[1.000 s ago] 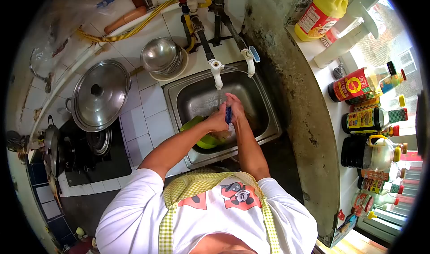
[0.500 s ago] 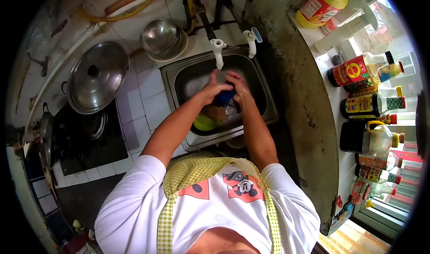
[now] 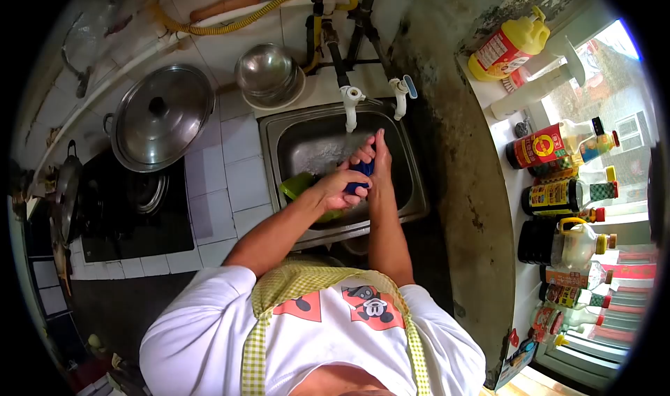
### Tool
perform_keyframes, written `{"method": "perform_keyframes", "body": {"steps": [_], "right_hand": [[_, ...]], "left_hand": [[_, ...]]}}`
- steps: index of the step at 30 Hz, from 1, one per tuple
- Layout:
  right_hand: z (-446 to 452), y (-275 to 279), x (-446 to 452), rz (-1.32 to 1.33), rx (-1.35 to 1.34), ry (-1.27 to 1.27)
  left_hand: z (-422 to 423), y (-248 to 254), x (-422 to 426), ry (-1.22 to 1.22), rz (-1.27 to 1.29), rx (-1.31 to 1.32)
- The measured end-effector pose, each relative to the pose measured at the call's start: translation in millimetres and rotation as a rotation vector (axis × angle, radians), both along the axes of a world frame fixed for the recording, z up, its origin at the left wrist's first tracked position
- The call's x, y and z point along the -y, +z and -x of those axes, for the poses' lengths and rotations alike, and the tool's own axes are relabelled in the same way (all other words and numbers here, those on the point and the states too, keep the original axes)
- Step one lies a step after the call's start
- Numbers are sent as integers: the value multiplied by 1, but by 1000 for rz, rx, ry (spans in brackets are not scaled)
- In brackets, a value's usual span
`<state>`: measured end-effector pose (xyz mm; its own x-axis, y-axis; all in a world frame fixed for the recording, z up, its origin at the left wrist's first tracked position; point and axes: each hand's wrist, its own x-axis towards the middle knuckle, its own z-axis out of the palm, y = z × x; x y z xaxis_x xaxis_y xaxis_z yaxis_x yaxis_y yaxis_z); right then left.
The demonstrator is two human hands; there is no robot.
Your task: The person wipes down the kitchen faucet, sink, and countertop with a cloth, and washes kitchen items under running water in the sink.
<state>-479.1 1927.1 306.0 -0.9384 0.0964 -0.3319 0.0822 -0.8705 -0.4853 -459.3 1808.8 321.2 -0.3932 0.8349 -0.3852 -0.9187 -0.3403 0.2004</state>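
Observation:
Both hands are together over the sink (image 3: 307, 241), around a small dark blue thing (image 3: 359, 174) that looks like a bunched cloth; its exact kind is partly hidden. My left hand (image 3: 342, 188) wraps its fingers round the lower part. Against the other side, my right hand (image 3: 380, 162) presses closed, seen nearly edge-on. Just above them, the white tap (image 3: 350, 103) pours a thin stream onto the sink floor. A light green bowl or basin (image 3: 299, 185) sits in the sink, partly hidden under my left forearm.
A second white tap (image 3: 401, 99) stands at the right. Metal bowls (image 3: 265, 71) are stacked behind the sink. At left, a large lidded pan (image 3: 160, 120) stands by the black cooktop (image 3: 132, 235). Several sauce bottles (image 3: 551, 193) line the ledge (image 3: 499, 256) at right.
My hands have moved down and right, away from under the tap, with the blue thing between them. The brownish contents and clear plastic seen below them are no longer visible.

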Motion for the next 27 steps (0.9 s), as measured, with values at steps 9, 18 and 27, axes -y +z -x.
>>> {"method": "perform_keyframes", "body": {"steps": [9,18,27], "right_hand": [[19,-33,0,-602,187,-53],[-22,-91,-15,-877,394,-10],[-50,-110,-68,-336,559,-7]], "left_hand": [[16,-52,-22,134,955,-1549],[-9,-82,-23,-28,983,-609],[-9,-79,0,-340,764,-195]]}}
